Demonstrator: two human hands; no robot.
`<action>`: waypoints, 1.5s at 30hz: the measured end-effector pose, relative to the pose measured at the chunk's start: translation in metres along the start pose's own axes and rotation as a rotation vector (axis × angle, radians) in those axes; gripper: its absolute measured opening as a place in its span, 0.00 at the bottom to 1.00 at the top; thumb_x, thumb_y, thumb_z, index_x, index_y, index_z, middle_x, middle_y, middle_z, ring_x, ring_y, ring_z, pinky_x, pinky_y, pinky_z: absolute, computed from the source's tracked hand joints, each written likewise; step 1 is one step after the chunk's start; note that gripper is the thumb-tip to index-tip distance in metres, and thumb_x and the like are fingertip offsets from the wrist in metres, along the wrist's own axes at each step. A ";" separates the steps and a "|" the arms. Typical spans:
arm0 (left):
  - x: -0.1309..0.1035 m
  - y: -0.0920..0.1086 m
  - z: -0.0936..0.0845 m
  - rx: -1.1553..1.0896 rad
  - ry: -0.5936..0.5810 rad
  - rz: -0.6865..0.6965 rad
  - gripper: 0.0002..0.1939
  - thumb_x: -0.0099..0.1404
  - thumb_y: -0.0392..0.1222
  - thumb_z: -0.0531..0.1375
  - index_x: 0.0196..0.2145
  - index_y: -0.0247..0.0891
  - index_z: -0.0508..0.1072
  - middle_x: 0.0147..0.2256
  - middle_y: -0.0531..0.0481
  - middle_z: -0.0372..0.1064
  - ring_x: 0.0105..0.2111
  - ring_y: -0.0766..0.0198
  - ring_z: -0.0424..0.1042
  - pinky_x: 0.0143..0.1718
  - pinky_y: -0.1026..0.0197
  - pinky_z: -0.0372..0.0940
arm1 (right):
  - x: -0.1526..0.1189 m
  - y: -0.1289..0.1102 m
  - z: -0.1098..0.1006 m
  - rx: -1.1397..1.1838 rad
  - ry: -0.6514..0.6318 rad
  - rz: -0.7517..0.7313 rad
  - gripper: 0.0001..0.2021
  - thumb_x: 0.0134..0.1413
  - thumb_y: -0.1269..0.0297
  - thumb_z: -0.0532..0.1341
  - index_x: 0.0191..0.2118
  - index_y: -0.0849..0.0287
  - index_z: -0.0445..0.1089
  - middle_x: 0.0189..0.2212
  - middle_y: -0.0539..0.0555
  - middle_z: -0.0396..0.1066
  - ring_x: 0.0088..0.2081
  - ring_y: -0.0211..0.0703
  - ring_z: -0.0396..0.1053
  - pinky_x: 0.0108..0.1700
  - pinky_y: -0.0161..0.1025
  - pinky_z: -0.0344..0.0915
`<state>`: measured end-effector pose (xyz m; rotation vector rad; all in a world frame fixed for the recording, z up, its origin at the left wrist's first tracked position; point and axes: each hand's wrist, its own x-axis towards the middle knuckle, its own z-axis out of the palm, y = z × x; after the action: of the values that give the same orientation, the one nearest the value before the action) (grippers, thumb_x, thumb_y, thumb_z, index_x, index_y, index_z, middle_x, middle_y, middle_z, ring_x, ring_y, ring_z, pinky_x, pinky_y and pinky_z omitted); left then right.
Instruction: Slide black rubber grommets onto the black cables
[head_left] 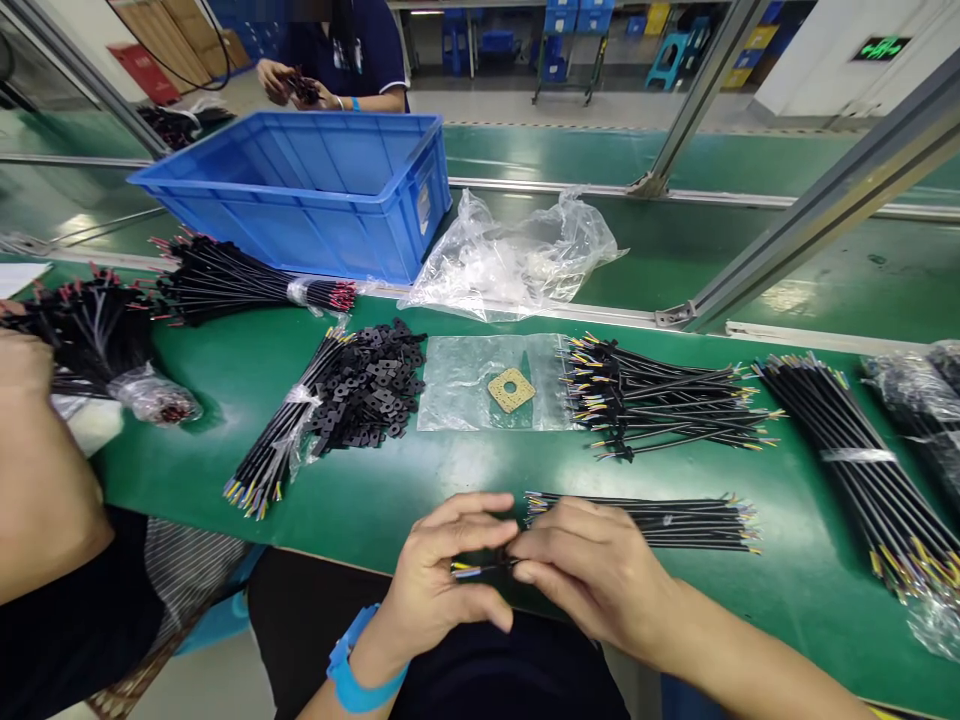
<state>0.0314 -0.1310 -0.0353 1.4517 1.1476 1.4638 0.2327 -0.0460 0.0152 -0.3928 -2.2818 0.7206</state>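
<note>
My right hand [600,565] is closed in a pinch around a short black cable [487,571] just above the table's near edge. Stripped yellow and blue wire ends stick out of the cable toward my left hand [457,560]. That hand is curved around this end, its thumb and fingers apart; whether it touches the cable I cannot tell. Something small and dark at my right fingertips is mostly hidden. Behind my right hand lies a row of black cables [690,522]. A pile of small black plastic clips [375,385] sits farther left, beside a tied cable bundle [281,430].
A yellow sponge [511,390] rests on a clear bag [457,385]. Cables with black pieces fitted [660,395] lie right of it, then a tied bundle [862,455]. Behind stand a blue crate [300,215] and crumpled plastic [510,260]. A co-worker's arm [45,470] is at left; another person works opposite.
</note>
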 end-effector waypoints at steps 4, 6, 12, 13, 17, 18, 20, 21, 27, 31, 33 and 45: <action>-0.001 -0.008 -0.036 0.333 0.169 -0.022 0.35 0.66 0.68 0.63 0.65 0.51 0.74 0.62 0.39 0.72 0.51 0.49 0.81 0.48 0.51 0.78 | 0.002 0.009 -0.028 -0.287 0.099 0.007 0.06 0.75 0.67 0.60 0.46 0.59 0.75 0.34 0.53 0.81 0.33 0.38 0.77 0.39 0.34 0.71; 0.002 -0.011 -0.062 0.752 0.331 -0.039 0.21 0.72 0.56 0.64 0.58 0.48 0.79 0.58 0.42 0.75 0.55 0.49 0.77 0.55 0.48 0.73 | 0.002 0.017 -0.042 -0.392 0.140 0.033 0.06 0.74 0.68 0.60 0.46 0.59 0.75 0.35 0.53 0.80 0.34 0.38 0.77 0.40 0.34 0.72; 0.020 -0.025 -0.107 1.364 0.309 0.034 0.22 0.78 0.54 0.55 0.50 0.38 0.82 0.44 0.39 0.77 0.42 0.48 0.76 0.45 0.48 0.67 | -0.001 0.038 -0.065 -0.566 0.203 0.085 0.04 0.72 0.70 0.62 0.46 0.58 0.75 0.35 0.53 0.80 0.34 0.41 0.77 0.41 0.36 0.71; 0.023 -0.027 -0.107 1.423 0.269 0.046 0.22 0.78 0.54 0.53 0.50 0.38 0.82 0.43 0.39 0.77 0.40 0.48 0.74 0.41 0.49 0.66 | -0.001 0.041 -0.067 -0.603 0.204 0.107 0.04 0.72 0.70 0.62 0.46 0.58 0.75 0.35 0.53 0.80 0.35 0.42 0.76 0.41 0.37 0.70; 0.033 -0.030 -0.101 1.599 0.220 0.056 0.23 0.79 0.54 0.51 0.49 0.38 0.82 0.40 0.39 0.75 0.33 0.50 0.68 0.34 0.51 0.58 | -0.002 0.047 -0.077 -0.650 0.215 0.190 0.07 0.74 0.66 0.60 0.46 0.57 0.76 0.33 0.52 0.78 0.34 0.41 0.75 0.40 0.36 0.68; 0.035 -0.030 -0.099 1.612 0.229 0.057 0.23 0.79 0.54 0.50 0.48 0.39 0.81 0.39 0.39 0.74 0.33 0.51 0.66 0.33 0.51 0.57 | -0.002 0.048 -0.078 -0.639 0.216 0.195 0.08 0.75 0.65 0.59 0.45 0.58 0.77 0.33 0.51 0.77 0.33 0.40 0.74 0.39 0.35 0.68; 0.038 -0.029 -0.098 1.584 0.234 0.067 0.22 0.78 0.54 0.50 0.47 0.40 0.80 0.38 0.41 0.73 0.32 0.51 0.65 0.32 0.51 0.56 | -0.002 0.048 -0.080 -0.612 0.209 0.203 0.10 0.76 0.64 0.58 0.45 0.58 0.77 0.33 0.51 0.77 0.32 0.39 0.73 0.38 0.35 0.67; 0.039 -0.029 -0.097 1.556 0.231 0.074 0.22 0.78 0.54 0.50 0.46 0.41 0.79 0.38 0.41 0.72 0.32 0.51 0.65 0.32 0.52 0.56 | -0.002 0.048 -0.081 -0.602 0.200 0.210 0.11 0.76 0.63 0.58 0.45 0.58 0.78 0.33 0.51 0.77 0.32 0.38 0.72 0.38 0.34 0.67; 0.033 -0.026 -0.093 1.427 0.212 0.092 0.16 0.77 0.54 0.50 0.44 0.46 0.72 0.35 0.45 0.71 0.33 0.48 0.69 0.34 0.49 0.61 | -0.005 0.049 -0.081 -0.626 0.146 0.244 0.14 0.77 0.60 0.56 0.48 0.55 0.80 0.31 0.50 0.75 0.30 0.37 0.69 0.36 0.34 0.64; 0.021 -0.031 -0.094 1.389 0.192 0.176 0.15 0.77 0.52 0.53 0.40 0.42 0.73 0.34 0.43 0.77 0.32 0.48 0.74 0.34 0.50 0.64 | -0.008 0.068 -0.086 -0.758 0.145 0.225 0.13 0.76 0.61 0.57 0.49 0.54 0.81 0.32 0.52 0.76 0.33 0.41 0.69 0.39 0.38 0.63; 0.013 -0.034 -0.098 1.406 0.169 0.186 0.14 0.77 0.51 0.54 0.45 0.42 0.76 0.35 0.44 0.80 0.32 0.48 0.77 0.36 0.50 0.66 | -0.009 0.083 -0.087 -0.810 0.195 0.209 0.13 0.76 0.64 0.57 0.50 0.53 0.81 0.36 0.54 0.78 0.38 0.43 0.71 0.45 0.41 0.63; 0.005 -0.036 -0.098 1.319 0.068 0.160 0.20 0.78 0.55 0.51 0.48 0.42 0.78 0.36 0.46 0.82 0.31 0.52 0.81 0.36 0.54 0.69 | -0.010 0.076 -0.080 -0.552 0.201 0.292 0.10 0.73 0.65 0.61 0.49 0.54 0.81 0.39 0.55 0.81 0.40 0.44 0.76 0.45 0.42 0.70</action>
<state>-0.0695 -0.1231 -0.0628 2.3461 2.2731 0.7498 0.3021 0.0405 0.0127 -1.0230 -2.2235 0.1563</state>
